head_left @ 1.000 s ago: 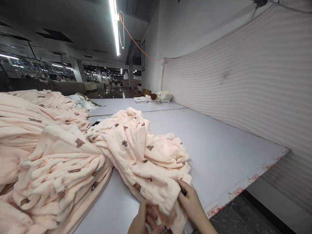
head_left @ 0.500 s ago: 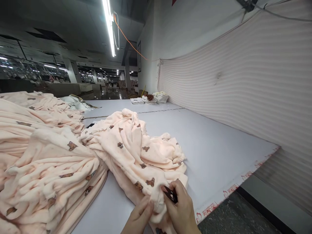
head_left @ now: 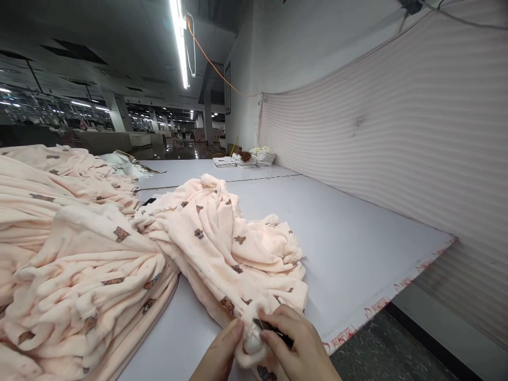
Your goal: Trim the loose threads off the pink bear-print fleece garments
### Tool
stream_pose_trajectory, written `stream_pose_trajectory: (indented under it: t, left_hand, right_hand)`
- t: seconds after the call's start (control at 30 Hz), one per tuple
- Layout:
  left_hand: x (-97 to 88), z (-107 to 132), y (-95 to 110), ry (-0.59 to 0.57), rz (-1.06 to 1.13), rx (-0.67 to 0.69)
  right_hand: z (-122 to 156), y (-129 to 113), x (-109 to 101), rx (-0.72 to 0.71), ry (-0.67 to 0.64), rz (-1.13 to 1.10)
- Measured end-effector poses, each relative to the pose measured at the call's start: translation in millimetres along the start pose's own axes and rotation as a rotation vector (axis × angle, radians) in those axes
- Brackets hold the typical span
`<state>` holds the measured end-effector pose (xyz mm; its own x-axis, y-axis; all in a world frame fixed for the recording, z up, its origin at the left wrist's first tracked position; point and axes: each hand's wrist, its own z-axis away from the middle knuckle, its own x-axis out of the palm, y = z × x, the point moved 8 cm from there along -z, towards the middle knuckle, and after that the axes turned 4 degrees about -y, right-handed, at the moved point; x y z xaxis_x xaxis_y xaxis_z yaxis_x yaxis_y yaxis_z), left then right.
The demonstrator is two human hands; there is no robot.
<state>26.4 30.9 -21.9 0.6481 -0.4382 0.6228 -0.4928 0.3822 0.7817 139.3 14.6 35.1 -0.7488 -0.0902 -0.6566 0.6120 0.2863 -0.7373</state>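
A cream-pink plush garment printed with small brown bears lies bunched on the table, its near end drawn towards me. My left hand pinches the edge of that end between thumb and fingers. In my right hand is a pair of dark thread snips, their tip against the pale edge of the cloth just beside my left thumb. The fingers of my right hand cover most of the snips, so I cannot tell whether the blades are apart.
A large heap of the same plush fabric fills the left side. The pale table has red-printed tape along its near right edge. Stacked white papers or cloths lie at the far end. A striped sheet hangs along the right.
The snips have turned and moved left, bringing their tip to the cloth edge by my left thumb. The right hand has closed further over them. The left hand keeps its pinch.
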Motion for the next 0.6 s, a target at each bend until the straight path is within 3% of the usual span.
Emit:
stream_pose_trajectory:
  t: [0.13, 0.23, 0.33, 0.37, 0.43, 0.5, 0.53, 0.6]
  left_hand:
    - [-1.2, 2.1, 2.7, 0.01, -0.085, -0.02]
    - [-13.6, 5.1, 11.8, 0.065, -0.35, -0.04]
    - [-35.8, 14.2, 51.0, 0.27, -0.774, 0.097]
    - [-42.6, 19.5, 67.3, 0.351, -0.825, 0.168]
    - [-57.1, 30.7, 91.3, 0.462, -0.699, 0.264]
    - [-69.7, 40.8, 101.2, 0.514, -0.484, 0.288]
    - [-71.9, 44.5, 102.0, 0.507, -0.45, 0.28]
    - [-64.8, 48.0, 95.2, 0.414, -0.618, 0.215]
  right_hand:
    - [-6.4, 2.1, -0.1, 0.008, 0.006, -0.042]
    - [0.7, 16.1, -1.2, 0.027, 0.033, -0.132]
    - [22.6, 45.8, 7.0, 0.064, 0.045, -0.123]
    - [31.4, 56.4, 12.7, 0.075, 0.033, -0.055]
    - [46.4, 73.0, 26.1, 0.077, -0.021, 0.178]
    - [54.2, 82.6, 32.3, 0.092, -0.038, 0.361]
    - [54.5, 83.5, 30.7, 0.098, -0.019, 0.383]
    - [49.2, 77.9, 20.4, 0.087, 0.061, 0.279]
